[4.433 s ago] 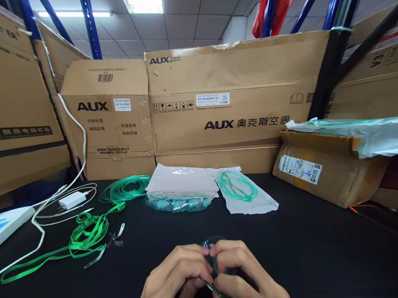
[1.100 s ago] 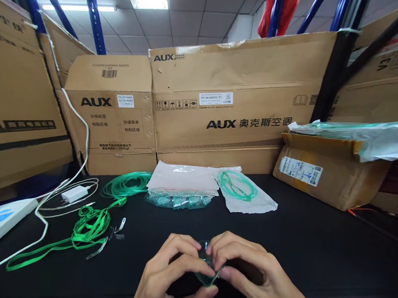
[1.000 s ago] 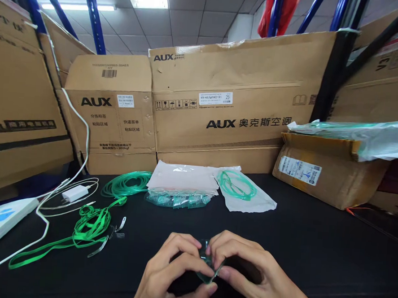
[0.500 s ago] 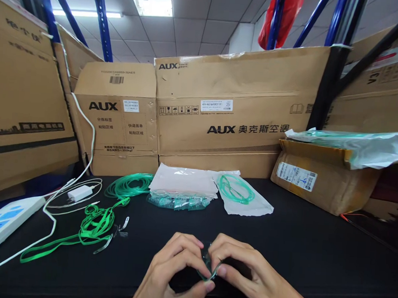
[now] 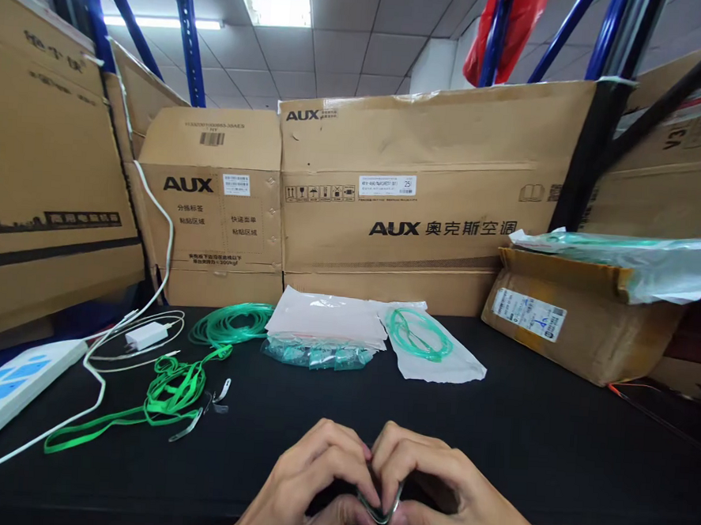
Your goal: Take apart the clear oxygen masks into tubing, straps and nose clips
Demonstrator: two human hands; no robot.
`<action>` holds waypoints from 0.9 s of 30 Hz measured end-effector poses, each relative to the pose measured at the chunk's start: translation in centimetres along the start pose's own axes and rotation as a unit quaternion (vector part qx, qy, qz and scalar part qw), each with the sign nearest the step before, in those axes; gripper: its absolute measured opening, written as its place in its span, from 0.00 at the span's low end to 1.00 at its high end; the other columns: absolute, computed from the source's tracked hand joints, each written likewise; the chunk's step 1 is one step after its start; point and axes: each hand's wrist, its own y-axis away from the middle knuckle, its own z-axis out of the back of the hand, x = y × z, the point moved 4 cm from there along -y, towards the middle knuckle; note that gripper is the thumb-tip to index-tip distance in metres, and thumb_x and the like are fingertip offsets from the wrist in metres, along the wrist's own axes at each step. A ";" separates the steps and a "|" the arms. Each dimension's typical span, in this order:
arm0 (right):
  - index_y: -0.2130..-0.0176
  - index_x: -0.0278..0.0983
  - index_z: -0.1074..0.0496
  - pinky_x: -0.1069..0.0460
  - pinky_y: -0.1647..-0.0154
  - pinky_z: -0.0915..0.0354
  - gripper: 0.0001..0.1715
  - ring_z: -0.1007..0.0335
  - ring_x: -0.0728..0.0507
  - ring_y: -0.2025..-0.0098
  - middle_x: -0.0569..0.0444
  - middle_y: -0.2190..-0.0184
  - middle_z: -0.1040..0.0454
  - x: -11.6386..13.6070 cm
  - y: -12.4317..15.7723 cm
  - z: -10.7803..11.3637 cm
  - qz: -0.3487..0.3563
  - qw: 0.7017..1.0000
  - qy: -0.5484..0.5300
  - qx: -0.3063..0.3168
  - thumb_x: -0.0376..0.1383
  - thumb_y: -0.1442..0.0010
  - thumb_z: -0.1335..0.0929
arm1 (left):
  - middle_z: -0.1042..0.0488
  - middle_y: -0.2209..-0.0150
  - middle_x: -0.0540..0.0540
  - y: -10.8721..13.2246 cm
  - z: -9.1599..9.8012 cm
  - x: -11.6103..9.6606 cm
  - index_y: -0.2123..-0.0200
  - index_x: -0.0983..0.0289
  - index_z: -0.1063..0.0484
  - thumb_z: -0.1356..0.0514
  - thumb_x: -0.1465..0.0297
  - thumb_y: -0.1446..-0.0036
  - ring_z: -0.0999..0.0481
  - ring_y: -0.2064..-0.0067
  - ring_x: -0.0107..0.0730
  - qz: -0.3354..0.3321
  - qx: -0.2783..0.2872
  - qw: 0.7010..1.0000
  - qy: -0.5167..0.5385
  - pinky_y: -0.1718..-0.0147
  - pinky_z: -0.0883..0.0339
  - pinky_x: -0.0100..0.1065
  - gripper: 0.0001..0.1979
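Observation:
My left hand (image 5: 317,482) and my right hand (image 5: 441,483) meet low in the middle of the head view. Between their fingertips they pinch a small clear plastic piece (image 5: 381,519) with a curved, shiny rim. The fingers cover most of it, so its kind cannot be made out. Left of the hands lies a tangle of green elastic strap (image 5: 173,394), with small bent metal strips (image 5: 189,427) beside it. Behind the hands is a stack of white-backed packets (image 5: 326,319) with clear greenish plastic along the front.
Coiled green tubing (image 5: 231,324) lies left of the packets; another green coil (image 5: 420,336) rests on a white packet at the right. A power strip (image 5: 19,393), white cable and charger (image 5: 147,336) occupy the left. Cardboard boxes (image 5: 432,180) wall the back; a smaller carton (image 5: 585,316) stands right.
Both hands have shifted slightly right and down in the view, still pinching the clear piece. Its rim now shows as a V-shaped curve between the fingers. The whole scene shifts slightly with the camera.

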 end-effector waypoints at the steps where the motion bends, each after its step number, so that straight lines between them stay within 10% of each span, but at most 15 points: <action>1: 0.68 0.40 0.22 0.48 0.54 0.36 0.15 0.30 0.44 0.61 0.55 0.66 0.25 0.2 0.0 0.0 -0.003 1.000 -0.001 -0.001 0.47 0.35 0.25 | 0.22 0.64 0.58 0.0 0.0 0.0 0.59 0.63 0.25 0.39 0.64 0.28 0.19 0.57 0.36 0.002 0.005 1.000 -0.001 0.58 0.23 0.31 0.09; 27: 0.71 0.41 0.22 0.49 0.58 0.33 0.18 0.31 0.42 0.63 0.53 0.68 0.26 0.0 0.2 -1.1 -0.001 0.998 -0.037 -0.042 0.48 0.35 0.26 | 0.29 0.65 0.52 1.5 -0.6 1.1 0.60 0.58 0.24 0.42 0.68 0.26 0.28 0.64 0.31 -0.021 -0.017 0.999 -0.022 0.65 0.34 0.32 0.09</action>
